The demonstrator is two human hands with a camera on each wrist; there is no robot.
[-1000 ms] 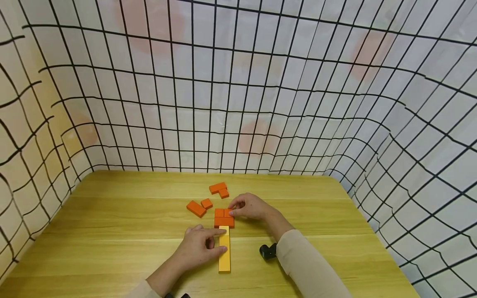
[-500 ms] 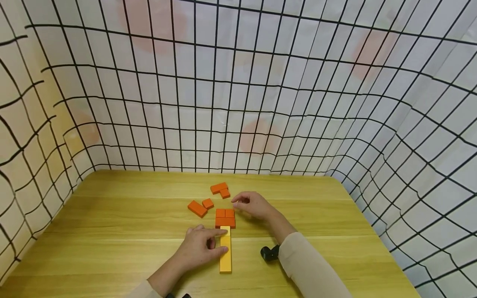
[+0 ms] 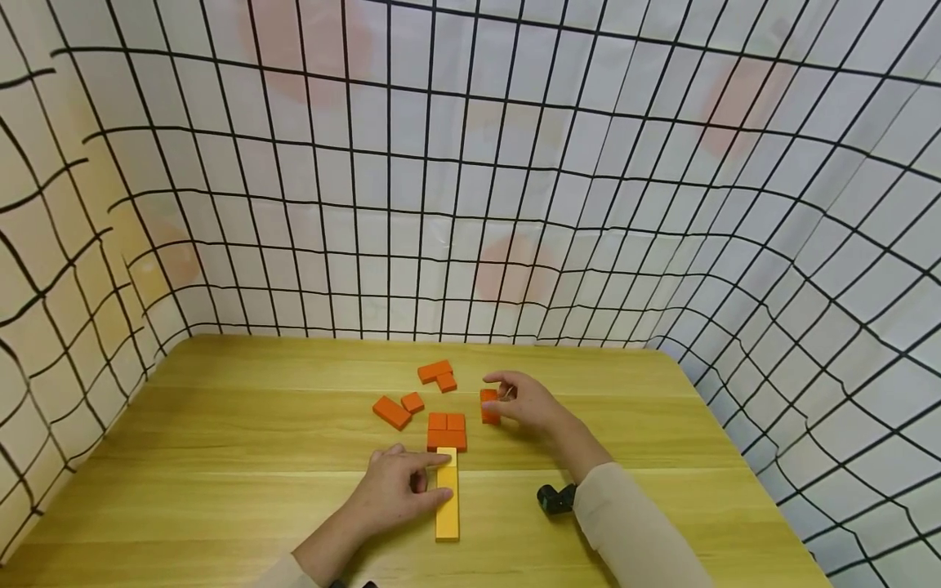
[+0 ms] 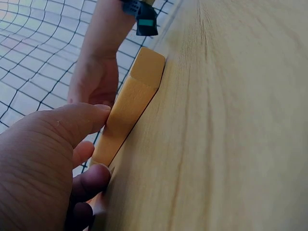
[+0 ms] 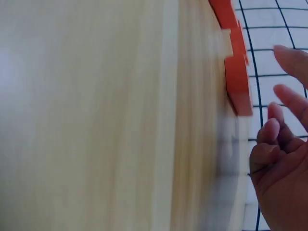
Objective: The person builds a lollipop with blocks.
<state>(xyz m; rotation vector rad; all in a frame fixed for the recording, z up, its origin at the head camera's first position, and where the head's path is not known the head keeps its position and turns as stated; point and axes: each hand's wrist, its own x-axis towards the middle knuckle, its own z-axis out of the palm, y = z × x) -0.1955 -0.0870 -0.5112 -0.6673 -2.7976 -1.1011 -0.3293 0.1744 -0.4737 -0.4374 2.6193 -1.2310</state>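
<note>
My left hand (image 3: 393,490) rests beside a row of yellow wooden pieces. Its index finger lies across the small pale yellow block (image 3: 446,452), and its thumb touches the long yellow block (image 3: 448,521). In the left wrist view the thumb tip is at the edge of the long block (image 4: 126,108). Two small orange blocks (image 3: 456,422) sit side by side against a longer orange block (image 3: 446,441) at the head of the yellow row. Over another orange block (image 3: 488,395) is my right hand (image 3: 525,400), thumb overlapping it; the right wrist view shows the fingers spread apart.
Left of the centre lie a loose orange rectangular block (image 3: 391,412) and a small orange cube (image 3: 413,402). Farther back are another orange bar (image 3: 434,371) and a small piece (image 3: 446,382). Black netting (image 3: 470,261) with a pale sheet surrounds the wooden table (image 3: 625,384).
My right hand has left the two small orange blocks and moved right. An orange block, not seen in the earlier frames, now shows by its thumb. My left hand has stayed in place.
</note>
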